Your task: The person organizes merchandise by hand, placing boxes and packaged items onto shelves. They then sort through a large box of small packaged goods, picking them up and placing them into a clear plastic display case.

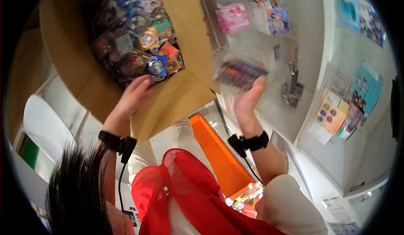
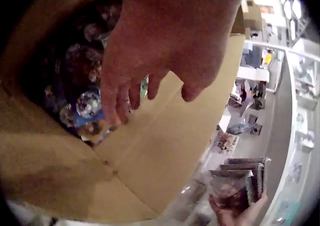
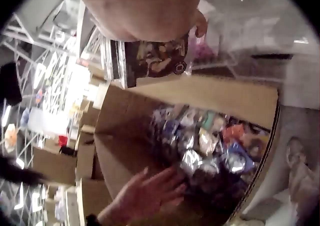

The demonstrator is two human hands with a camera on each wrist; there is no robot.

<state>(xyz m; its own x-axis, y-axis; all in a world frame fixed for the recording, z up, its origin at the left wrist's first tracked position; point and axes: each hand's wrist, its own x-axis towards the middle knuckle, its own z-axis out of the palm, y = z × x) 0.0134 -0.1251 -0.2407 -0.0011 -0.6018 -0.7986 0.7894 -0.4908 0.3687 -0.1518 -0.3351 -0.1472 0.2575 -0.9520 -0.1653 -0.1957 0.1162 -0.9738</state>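
Seeing the glass counter (image 1: 309,33) first, stretching away on the right. Now taking in the cardboard box (image 1: 191,33), gaping beside the counter's left edge and spreading a broad flap (image 1: 170,104) toward the person. Catching a red mesh-trimmed garment (image 1: 198,201) next, spreading below that flap, and glimpsing an orange panel (image 1: 225,159) slanting just under the box's near right corner. Back up into the box, finding a heap of wrapped packets (image 1: 134,37), jumbling together from the far edge down to the near right corner. Over to the left hand (image 1: 132,98), hovering at the box's near edge, right by the heap; showing loosely bent, slightly parted fingers, gripping nothing, and leaving any contact with packets or flap impossible to tell. Across to the right hand (image 1: 248,102), holding up a stack of flat packets (image 1: 240,73) just off the box's right edge, against the counter's near left corner; pinching with thumb and fingers, parting only by the stack's thickness. Blurring in the head view, showing several layers from the left wrist. Spotting a pink pack (image 1: 232,18) beyond, sitting near the counter's left edge, then picking out a small blue packet (image 1: 157,66) in the box's near right corner.
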